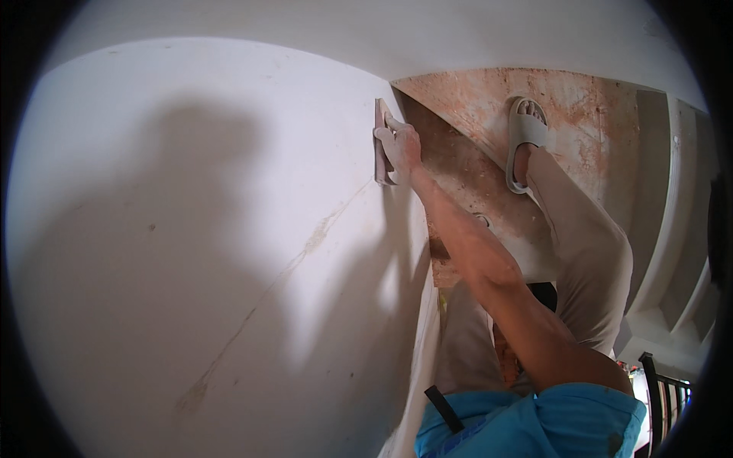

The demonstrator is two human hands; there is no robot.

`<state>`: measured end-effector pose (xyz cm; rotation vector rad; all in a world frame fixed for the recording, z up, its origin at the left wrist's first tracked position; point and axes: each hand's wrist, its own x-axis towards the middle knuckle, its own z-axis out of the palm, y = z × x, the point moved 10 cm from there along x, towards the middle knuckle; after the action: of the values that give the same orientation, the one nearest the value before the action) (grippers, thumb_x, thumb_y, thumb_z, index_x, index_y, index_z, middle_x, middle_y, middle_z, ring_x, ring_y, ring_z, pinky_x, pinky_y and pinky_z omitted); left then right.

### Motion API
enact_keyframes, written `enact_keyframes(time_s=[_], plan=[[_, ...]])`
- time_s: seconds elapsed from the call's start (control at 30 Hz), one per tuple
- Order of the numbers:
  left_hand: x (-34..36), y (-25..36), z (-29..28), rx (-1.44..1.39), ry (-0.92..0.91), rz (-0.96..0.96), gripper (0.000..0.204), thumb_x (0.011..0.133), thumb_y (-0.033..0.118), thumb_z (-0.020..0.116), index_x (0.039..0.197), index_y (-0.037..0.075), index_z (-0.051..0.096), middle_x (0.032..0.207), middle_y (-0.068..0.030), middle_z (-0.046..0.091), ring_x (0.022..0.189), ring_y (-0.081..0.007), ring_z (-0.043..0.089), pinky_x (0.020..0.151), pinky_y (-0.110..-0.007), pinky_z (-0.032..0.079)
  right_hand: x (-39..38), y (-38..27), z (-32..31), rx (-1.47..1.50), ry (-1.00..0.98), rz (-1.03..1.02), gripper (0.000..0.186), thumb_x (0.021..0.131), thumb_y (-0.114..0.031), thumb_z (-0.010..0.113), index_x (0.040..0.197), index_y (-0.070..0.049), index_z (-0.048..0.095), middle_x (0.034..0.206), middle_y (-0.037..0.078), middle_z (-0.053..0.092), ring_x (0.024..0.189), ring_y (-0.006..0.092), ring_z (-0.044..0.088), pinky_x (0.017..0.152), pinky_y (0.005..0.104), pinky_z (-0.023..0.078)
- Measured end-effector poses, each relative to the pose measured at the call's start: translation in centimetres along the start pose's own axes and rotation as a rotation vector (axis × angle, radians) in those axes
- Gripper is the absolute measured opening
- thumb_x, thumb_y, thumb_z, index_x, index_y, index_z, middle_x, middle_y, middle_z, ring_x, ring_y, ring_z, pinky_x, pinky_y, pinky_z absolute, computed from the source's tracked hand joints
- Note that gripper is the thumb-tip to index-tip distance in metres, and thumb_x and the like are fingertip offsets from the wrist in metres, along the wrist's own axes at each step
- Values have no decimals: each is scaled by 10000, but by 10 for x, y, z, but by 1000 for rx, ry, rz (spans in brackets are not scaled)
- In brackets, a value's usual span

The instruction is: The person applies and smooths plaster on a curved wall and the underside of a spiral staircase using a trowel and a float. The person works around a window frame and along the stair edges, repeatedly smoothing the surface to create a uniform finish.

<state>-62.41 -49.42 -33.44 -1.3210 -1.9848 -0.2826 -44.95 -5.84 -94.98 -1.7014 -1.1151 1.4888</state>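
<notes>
My right hand (401,145) reaches up and forward, its fingers wrapped round a hand sanding block (379,162). The block is long and narrow, with a pale body and a reddish-brown face. It lies flat against the white wall (305,122), close to the corner where the wall meets the floor area. A filled crack (314,238) with yellowish patches runs diagonally down the wall from just below the block. Pale dust coats my fingers. My left hand is out of the picture.
My foot in a light sandal (527,136) stands on a reddish, plaster-smeared surface (576,99); another sandal (481,220) shows partly behind my forearm. Pale ledges (664,229) run along the right. A dark railing (651,389) is at lower right. My shadow falls across the wall.
</notes>
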Motion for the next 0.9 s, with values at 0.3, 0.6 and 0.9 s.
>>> enact_keyframes(time_s=[0.3,0.6,0.9], plan=[[9,-2,-14,7,-29,-12,480,1071,257,347,1432,-55,391,809,-20,487,614,-99,443,576,-253,406,-150,-186,-31,206,-75,-532,582,815,-188,598,1373,-29,553,935,152,560,802,223,564,733,365,482],[19,-6,-25,-20,-9,-4,478,1073,254,342,1432,-59,390,801,-16,485,605,-95,439,567,-249,405,-122,-51,-13,13,-35,-55,458,813,-157,578,1259,-56,614,913,181,568,858,341,604,789,413,507],[21,-8,-49,-26,23,-22,477,1075,250,337,1432,-62,388,793,-11,483,596,-90,436,559,-244,404,-143,-96,-15,51,-31,-163,522,812,-201,616,1317,-71,608,976,192,579,915,325,608,828,405,494]])
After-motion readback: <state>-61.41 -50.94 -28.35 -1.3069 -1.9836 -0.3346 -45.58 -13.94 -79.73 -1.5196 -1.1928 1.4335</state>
